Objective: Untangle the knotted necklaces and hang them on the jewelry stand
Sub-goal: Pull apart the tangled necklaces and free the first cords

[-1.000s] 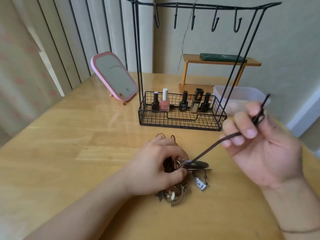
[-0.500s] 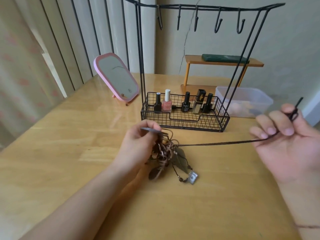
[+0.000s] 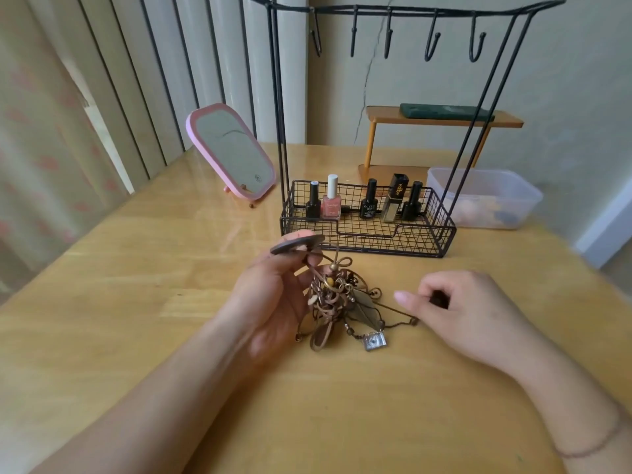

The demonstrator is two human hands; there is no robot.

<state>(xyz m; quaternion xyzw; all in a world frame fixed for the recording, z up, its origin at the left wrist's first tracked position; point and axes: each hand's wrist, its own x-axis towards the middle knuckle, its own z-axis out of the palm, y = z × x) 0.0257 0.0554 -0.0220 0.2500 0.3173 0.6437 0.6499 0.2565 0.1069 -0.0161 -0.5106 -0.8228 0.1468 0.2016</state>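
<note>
Pinching a dark flat pendant (image 3: pixel 297 242) above the surface (image 3: pixel 136 268), left hand (image 3: pixel 273 295), knotted necklaces (image 3: pixel 337 302) dangling beside its palm onto the wood, right hand (image 3: pixel 458 309) pinching a dark cord end (image 3: pixel 438 300), jewelry stand (image 3: pixel 369 213) just behind, hooks bare.

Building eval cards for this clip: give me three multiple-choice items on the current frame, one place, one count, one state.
1. Where is the pink mirror? A left of the jewelry stand B inside its basket C on the small shelf
2. How many hooks on the stand's top bar? A three B five C eight
3. The hooks are: A all bare B one holds a necklace C all full

A: it stands on the table left of the stand. B: five hang from the bar. A: the knotted necklaces still lie between the left hand and right hand.
</note>
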